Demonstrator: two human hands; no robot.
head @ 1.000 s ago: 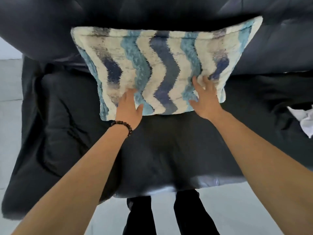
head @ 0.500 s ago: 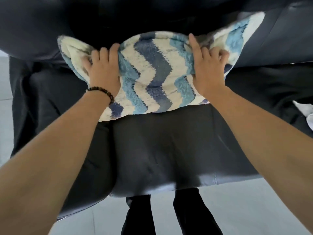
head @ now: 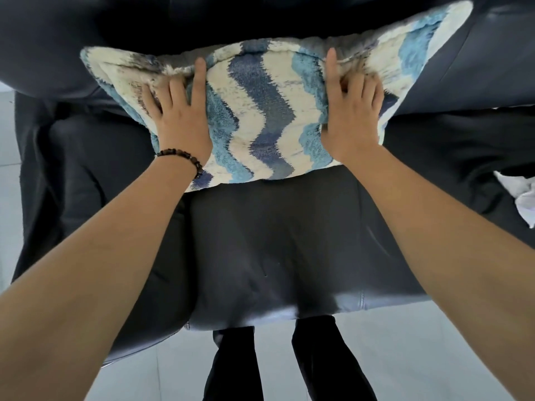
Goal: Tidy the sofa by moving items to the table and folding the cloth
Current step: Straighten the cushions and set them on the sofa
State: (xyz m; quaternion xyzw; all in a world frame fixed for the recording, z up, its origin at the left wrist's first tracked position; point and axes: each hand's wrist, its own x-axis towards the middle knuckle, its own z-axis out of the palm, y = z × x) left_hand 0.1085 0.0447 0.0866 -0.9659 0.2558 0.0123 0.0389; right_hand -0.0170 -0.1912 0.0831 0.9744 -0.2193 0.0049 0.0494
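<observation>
Blue-and-cream cushion (head: 260, 111): plush and chevron-striped. It leans against the backrest (head: 86, 27) of the black leather sofa (head: 275, 250), with its lower edge on the seat and its top seam bunched under the fingers.
Left hand (head: 182, 123): lies on the cushion's left half with the fingers spread and pressing into the pile, clasping nothing. A beaded bracelet (head: 182, 157) sits at the wrist.
Right hand (head: 353, 120): lies on the right half with the index finger straight toward the top seam. The other fingers are curled into the fabric and clamp a fold of it.
Step in hand: this looks like seating and plumping the cushion upright against the backrest.
Doing it well: push evenly through both palms so the cushion does not twist. The right corner rides higher than the left, so ease that side down until the top edge is level. Tuck the lower edge toward the crease where seat meets back so it should not slide forward. Let go of the pinched fold and smooth the pile before lifting away.
Risk: one-sided pressure would probably leave the cushion skewed or dented.
White cloth (head: 521, 195): lies crumpled on the seat at the far right, well apart from the cushion and not yet folded.
Table: not in view.
</observation>
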